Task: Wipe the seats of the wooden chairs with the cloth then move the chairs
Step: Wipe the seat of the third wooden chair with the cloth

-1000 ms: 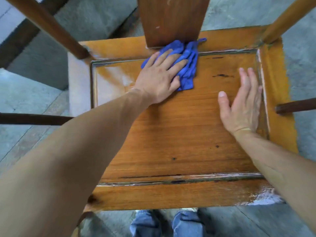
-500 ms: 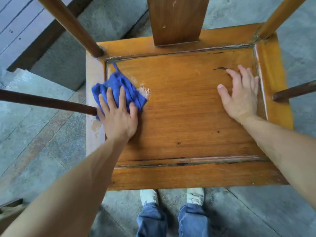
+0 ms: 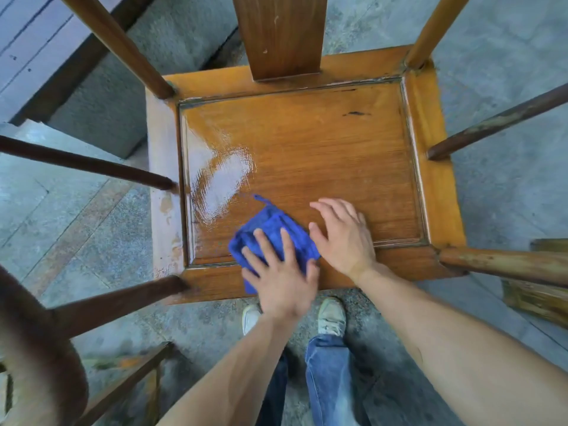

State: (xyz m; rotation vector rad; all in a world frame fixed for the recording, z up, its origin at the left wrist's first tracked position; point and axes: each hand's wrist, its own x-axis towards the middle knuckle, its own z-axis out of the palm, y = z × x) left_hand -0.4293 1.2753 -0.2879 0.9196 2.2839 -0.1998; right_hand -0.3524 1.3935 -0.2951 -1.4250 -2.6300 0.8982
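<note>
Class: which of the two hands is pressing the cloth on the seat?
The left hand: its fingers lie flat on the blue cloth. The right hand rests on bare seat beside it.

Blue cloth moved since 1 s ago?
Yes. The crumpled blue cloth, pressed under the left hand, went from beside the wooden backrest slat to the seat's front edge.

The floor (image 3: 507, 41) is grey concrete, rough and stained. At 10 o'clock runs a raised step (image 3: 101, 96). At 4 o'clock lies worn wood (image 3: 534, 296).
</note>
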